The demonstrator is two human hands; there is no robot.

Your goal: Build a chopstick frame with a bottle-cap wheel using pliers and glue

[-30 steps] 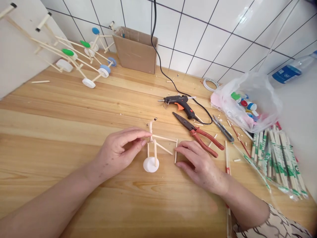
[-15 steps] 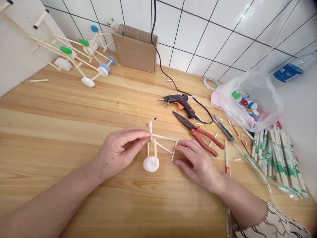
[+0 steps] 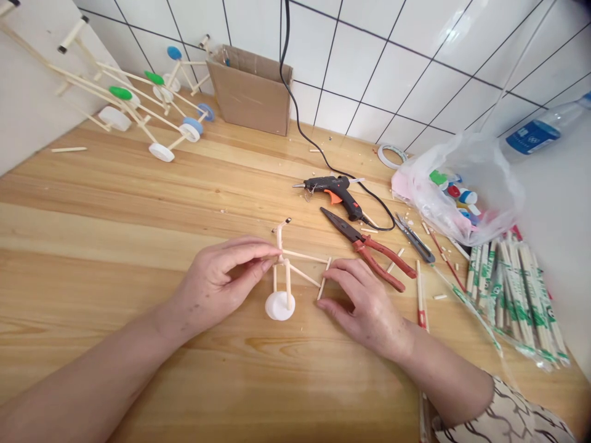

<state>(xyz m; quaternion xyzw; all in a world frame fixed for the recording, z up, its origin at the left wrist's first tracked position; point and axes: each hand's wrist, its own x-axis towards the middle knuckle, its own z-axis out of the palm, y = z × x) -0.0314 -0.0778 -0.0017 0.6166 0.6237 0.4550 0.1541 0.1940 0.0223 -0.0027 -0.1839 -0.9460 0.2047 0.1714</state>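
A small tricycle model of wooden sticks (image 3: pixel 289 284) stands on the table between my hands, with a white bottle-cap wheel (image 3: pixel 279 306) at its front and dark-tipped handlebars above. My left hand (image 3: pixel 231 271) pinches the upright stick below the handlebars between thumb and fingers. At the other end, a short crosswise stick (image 3: pixel 324 279) joins two long sticks of the frame. My right hand (image 3: pixel 357 295) holds that crosspiece at its ends, fingers on the far end and thumb at the near end.
Behind the model lie a black glue gun (image 3: pixel 330 184), red-handled pliers (image 3: pixel 369 249) and a utility knife (image 3: pixel 415 239). On the right are a plastic bag of bottle caps (image 3: pixel 489 197) and wrapped chopsticks (image 3: pixel 517 295). Finished-looking stick tricycles (image 3: pixel 143 117) and a cardboard box (image 3: pixel 252 92) stand at the back left.
My right thumb has come in against the near end of the crosswise stick. My left hand keeps its pinch, and the whole view has shifted very slightly.
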